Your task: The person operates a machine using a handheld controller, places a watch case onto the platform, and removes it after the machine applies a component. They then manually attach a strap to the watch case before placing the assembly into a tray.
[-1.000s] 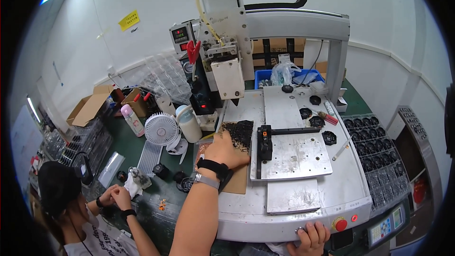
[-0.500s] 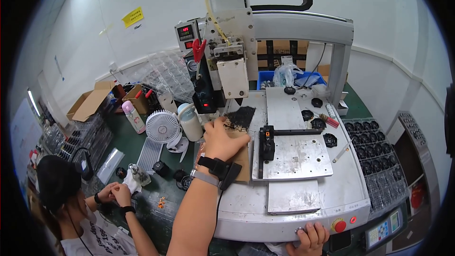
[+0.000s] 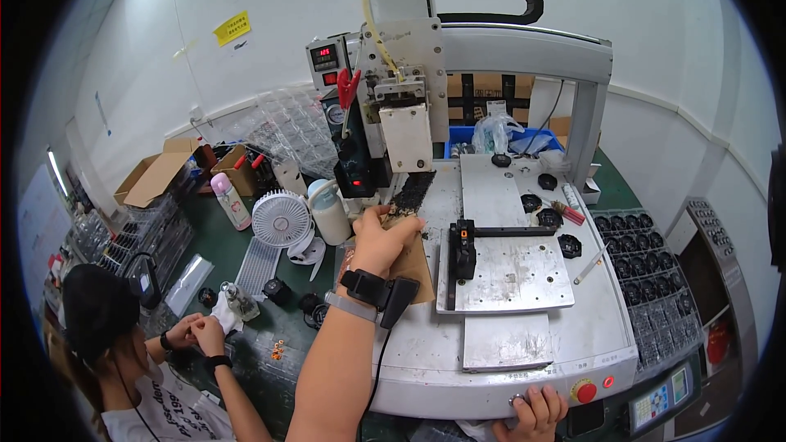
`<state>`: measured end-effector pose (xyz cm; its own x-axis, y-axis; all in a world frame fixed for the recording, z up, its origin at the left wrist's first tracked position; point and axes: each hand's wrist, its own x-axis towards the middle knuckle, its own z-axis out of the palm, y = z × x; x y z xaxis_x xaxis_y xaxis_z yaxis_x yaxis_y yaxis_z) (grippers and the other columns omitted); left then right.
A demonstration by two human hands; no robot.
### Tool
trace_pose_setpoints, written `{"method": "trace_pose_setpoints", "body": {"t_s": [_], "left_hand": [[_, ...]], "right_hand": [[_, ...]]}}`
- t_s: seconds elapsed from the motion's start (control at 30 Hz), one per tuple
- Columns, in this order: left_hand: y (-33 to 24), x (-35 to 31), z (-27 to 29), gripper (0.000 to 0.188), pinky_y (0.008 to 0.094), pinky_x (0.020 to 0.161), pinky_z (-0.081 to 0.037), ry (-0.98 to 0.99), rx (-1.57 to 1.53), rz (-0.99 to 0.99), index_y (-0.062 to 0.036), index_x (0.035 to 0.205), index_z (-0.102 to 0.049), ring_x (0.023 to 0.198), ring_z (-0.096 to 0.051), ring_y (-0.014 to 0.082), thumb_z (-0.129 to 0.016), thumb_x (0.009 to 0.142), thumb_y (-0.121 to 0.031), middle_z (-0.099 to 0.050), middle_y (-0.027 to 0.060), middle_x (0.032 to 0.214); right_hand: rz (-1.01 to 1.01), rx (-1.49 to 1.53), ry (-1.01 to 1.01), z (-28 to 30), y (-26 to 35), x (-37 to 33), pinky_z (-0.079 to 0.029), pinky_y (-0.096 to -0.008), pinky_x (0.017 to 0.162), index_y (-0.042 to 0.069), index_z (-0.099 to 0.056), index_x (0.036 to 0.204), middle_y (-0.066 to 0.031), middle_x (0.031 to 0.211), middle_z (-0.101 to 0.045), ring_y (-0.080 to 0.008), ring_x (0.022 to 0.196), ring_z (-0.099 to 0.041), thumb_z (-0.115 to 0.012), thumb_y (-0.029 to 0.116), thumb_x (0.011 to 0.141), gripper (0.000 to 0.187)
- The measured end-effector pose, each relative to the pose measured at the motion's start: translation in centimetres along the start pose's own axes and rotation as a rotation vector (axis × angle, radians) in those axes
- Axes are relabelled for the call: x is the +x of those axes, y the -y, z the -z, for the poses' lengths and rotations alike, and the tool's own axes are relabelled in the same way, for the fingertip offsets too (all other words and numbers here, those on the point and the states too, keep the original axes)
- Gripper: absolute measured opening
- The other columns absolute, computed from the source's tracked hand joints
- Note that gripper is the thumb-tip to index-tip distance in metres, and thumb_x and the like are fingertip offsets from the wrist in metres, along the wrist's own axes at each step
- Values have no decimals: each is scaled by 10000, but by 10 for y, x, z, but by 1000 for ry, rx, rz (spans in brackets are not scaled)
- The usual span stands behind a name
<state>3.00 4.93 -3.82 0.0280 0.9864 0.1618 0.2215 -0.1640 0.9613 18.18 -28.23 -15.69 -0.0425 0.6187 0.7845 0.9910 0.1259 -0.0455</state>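
Observation:
My left hand [image 3: 382, 244] grips a brown cardboard piece [image 3: 415, 272] between thumb and fingers. Its far end carries a crust of black residue [image 3: 414, 190], just below the white block of the dispensing head [image 3: 407, 139]. My right hand [image 3: 536, 411] rests at the machine's front edge [image 3: 458, 393], fingers curled over it beside a small push button [image 3: 517, 399]. Behind the right hand lies a metal fixture plate [image 3: 512, 270], with a black part with an orange centre [image 3: 464, 250] on its left side.
A red stop button [image 3: 584, 391] is right of my right hand. Round black parts [image 3: 570, 245] and a red-handled screwdriver [image 3: 568, 213] lie on the machine bed. Filled trays [image 3: 647, 270] stand at the right. A white fan [image 3: 282, 219] and a co-worker's hands [image 3: 196, 334] are at the left.
My left hand has tightened around the cardboard, which now looks narrower and more curled, its black end turned slightly. My right hand stays at the front edge.

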Motion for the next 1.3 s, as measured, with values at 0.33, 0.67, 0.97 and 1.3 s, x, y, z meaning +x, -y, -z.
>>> {"method": "trace_pose_setpoints", "body": {"t_s": [0.33,0.67,0.97,1.3], "left_hand": [[-9,-7,0,796,329,878,-440,10,-78,17,112,1223,-419,1067,-494,268,-786,624,-263,-444,226,1189],[-12,-9,1,799,338,919,-417,-1,-65,26,112,1219,-418,1112,-452,271,-780,633,-293,-373,214,1232],[-17,-14,1,824,340,942,-400,-6,-40,34,90,1215,-416,1131,-415,294,-785,612,-333,-336,210,1243],[-11,-12,-4,818,358,930,-423,-31,16,-25,114,1214,-419,1125,-451,286,-792,619,-305,-382,200,1213]], "right_hand": [[-8,-9,-3,-1,0,-2,-299,-445,947,56,-547,1100,-155,1159,-533,-330,1103,-482,-683,223,645,503],[-2,-7,7,0,-1,-2,-300,-449,948,63,-544,1100,-152,1166,-528,-330,1115,-475,-680,229,647,501],[-18,-5,19,1,1,-3,-300,-454,951,70,-536,1110,-148,1172,-523,-332,1116,-472,-692,230,635,524],[-29,-8,-7,-1,2,-2,-311,-461,947,55,-537,1111,-149,1158,-523,-331,1092,-475,-698,221,640,524]]}}
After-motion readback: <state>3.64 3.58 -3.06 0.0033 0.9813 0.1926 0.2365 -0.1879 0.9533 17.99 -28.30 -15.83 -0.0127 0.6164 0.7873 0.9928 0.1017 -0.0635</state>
